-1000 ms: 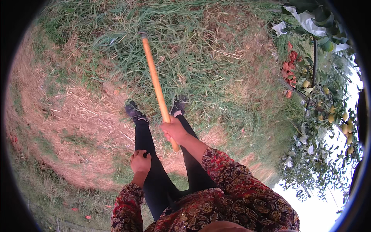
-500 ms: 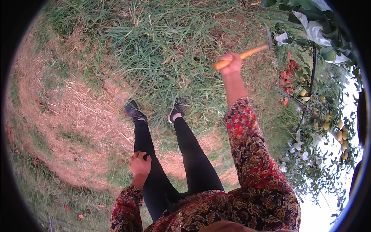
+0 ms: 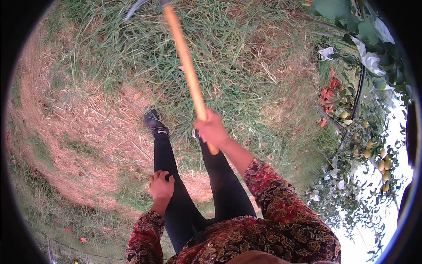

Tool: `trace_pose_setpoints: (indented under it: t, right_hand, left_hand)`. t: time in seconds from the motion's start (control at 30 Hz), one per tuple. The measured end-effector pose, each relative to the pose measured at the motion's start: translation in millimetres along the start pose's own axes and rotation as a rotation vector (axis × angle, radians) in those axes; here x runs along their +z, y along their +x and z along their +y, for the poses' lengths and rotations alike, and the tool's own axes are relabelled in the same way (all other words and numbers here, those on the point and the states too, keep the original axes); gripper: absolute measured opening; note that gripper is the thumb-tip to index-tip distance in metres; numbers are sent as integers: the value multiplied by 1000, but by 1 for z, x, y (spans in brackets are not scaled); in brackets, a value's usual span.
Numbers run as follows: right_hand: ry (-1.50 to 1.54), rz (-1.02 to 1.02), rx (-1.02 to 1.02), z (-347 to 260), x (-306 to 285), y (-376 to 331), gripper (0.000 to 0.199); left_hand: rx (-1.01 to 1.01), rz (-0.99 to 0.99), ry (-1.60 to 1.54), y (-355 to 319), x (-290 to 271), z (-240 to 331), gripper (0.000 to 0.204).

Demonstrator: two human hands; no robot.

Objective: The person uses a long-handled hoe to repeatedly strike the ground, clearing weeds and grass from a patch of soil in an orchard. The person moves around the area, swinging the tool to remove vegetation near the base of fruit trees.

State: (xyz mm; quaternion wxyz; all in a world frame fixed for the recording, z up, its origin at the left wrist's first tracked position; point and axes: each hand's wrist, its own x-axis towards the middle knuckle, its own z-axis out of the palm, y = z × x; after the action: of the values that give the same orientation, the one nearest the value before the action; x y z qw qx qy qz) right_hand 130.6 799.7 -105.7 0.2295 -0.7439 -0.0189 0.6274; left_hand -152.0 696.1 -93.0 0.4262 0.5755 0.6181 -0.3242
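Note:
My right hand (image 3: 212,130) is closed round the lower part of a sickle's long wooden handle (image 3: 188,70). The handle slants up and to the left, and its butt end sticks out below my fist over my right leg. At the far end, near the top edge, a curved metal blade (image 3: 134,8) points left above the grass; part of it is out of the picture. My left hand (image 3: 161,185) rests on my left knee with its thumb apart, holding nothing. Long green grass (image 3: 228,61) lies tangled ahead of my feet.
Dry straw (image 3: 96,119) covers the ground on the left. My left shoe (image 3: 154,121) stands at the grass edge. Along the right are a dark pipe (image 3: 359,90), leafy branches with yellow-green fruit (image 3: 381,165), white wrappings (image 3: 369,57) and reddish leaves (image 3: 329,94).
My right hand has swung left and closer to me. The sickle has turned from pointing right to pointing up-left, its blade now over the far left grass. My left hand stays on the knee.

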Motion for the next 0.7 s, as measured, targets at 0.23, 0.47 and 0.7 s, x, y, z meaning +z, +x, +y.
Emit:
trace_pose_setpoints:
  t: [0.23,0.47,0.7]
  right_hand:
    - [-152,905,-456,-124,-252,85,27]
    - [-883,1018,-160,-60,-285,93,34]
    - [-729,748,392,287,-189,-145,29]
  left_hand:
    - [-1,-12,-58,0,-4,-8,28]
    - [30,-23,-24,2,-13,-2,28]
    - [5,-31,-49,1,-10,-1,29]
